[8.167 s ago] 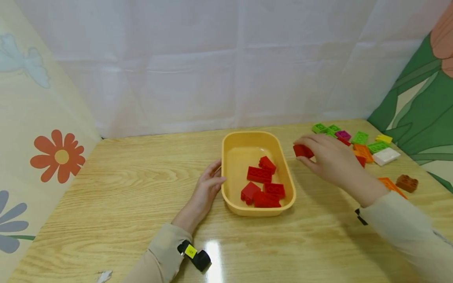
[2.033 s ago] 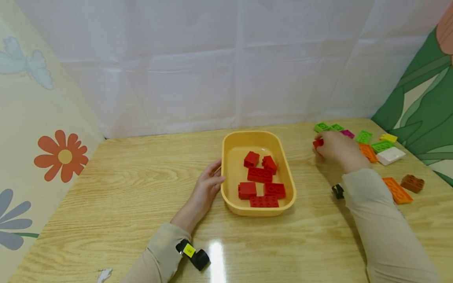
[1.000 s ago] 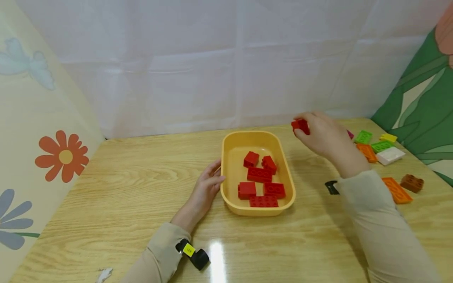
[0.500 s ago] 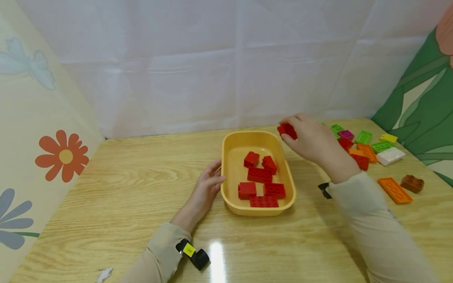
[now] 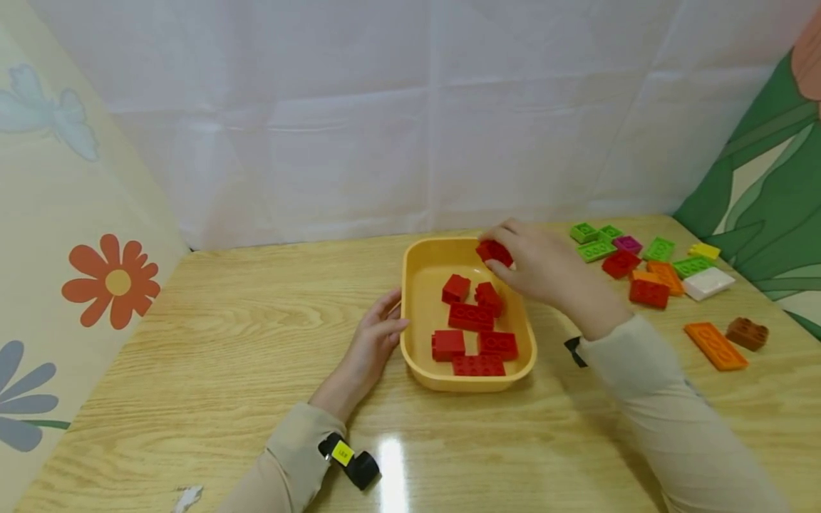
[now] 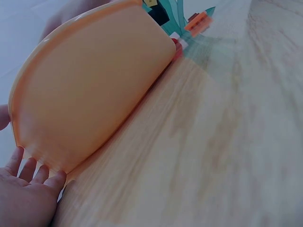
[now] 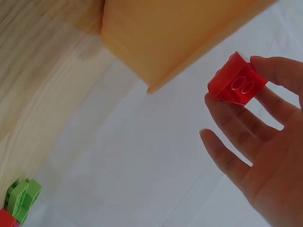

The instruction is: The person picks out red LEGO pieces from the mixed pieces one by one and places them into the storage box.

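Note:
My left hand holds the left side of a yellow plastic tub. Its thumb is at the rim, and the left wrist view shows its fingertips against the outer wall. A red toy brick is pinched between the thumb and fingers of my right hand, over the tub's far right rim. The right wrist view shows the hollow underside of this held brick. Several red bricks lie in the tub, mostly toward its near end.
Loose bricks lie on the wooden table at the right: green, magenta, red, orange, white, yellow and brown. A white cloth hangs behind the table.
Since 8.2 seconds ago, another red brick has come into the tub. My right hand has picked up a further red brick and carried it left to the tub. My left hand stays put.

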Demonstrator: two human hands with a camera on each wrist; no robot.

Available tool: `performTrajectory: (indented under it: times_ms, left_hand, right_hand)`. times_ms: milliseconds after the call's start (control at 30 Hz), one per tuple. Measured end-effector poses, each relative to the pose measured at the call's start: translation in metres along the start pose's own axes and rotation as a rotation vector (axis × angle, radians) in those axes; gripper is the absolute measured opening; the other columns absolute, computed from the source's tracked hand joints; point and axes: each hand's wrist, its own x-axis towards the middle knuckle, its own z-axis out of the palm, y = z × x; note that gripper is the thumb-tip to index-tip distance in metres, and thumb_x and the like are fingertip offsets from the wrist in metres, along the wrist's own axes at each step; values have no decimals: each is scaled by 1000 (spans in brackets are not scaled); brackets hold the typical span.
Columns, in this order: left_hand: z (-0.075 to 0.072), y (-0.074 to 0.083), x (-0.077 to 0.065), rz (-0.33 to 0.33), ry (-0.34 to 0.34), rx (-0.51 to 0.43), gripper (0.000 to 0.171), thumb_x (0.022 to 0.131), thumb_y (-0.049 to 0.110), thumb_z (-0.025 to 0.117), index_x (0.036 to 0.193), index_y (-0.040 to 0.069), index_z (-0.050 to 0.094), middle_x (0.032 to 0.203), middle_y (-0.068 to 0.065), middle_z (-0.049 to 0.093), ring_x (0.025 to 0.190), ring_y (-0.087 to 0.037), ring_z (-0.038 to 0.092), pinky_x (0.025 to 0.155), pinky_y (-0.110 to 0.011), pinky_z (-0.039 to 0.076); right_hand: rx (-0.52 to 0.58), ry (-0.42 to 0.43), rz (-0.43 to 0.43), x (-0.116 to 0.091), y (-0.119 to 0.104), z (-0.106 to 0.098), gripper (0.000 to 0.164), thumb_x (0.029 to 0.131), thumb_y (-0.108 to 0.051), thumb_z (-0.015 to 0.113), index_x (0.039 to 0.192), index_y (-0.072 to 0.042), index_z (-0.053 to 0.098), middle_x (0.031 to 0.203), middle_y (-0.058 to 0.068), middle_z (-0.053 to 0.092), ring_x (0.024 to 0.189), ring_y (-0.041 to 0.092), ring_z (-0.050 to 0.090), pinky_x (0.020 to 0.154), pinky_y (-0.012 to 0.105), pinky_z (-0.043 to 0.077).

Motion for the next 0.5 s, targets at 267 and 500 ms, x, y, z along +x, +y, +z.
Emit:
performTrajectory:
  times_ms: [267,500]
  left_hand:
    - [0,0,0,3,-2,-2,67,86,0,49,150,-8,28,155,-25,30,143,-33,30,104,-28,39]
    - [0,0,0,1,0,-6,68,86,0,48,150,-8,28,155,-26,31,143,-33,30,103,-27,39]
  right_hand:
    - [51,-60,-59,3,-8,12,32,92,-15,69,122,-6,64,112,12,59,89,26,60,78,45,54]
    - [7,-103,-85,6,-13,22,37,89,-14,72,124,-5,64,113,13,61,90,28,61,79,45,54]
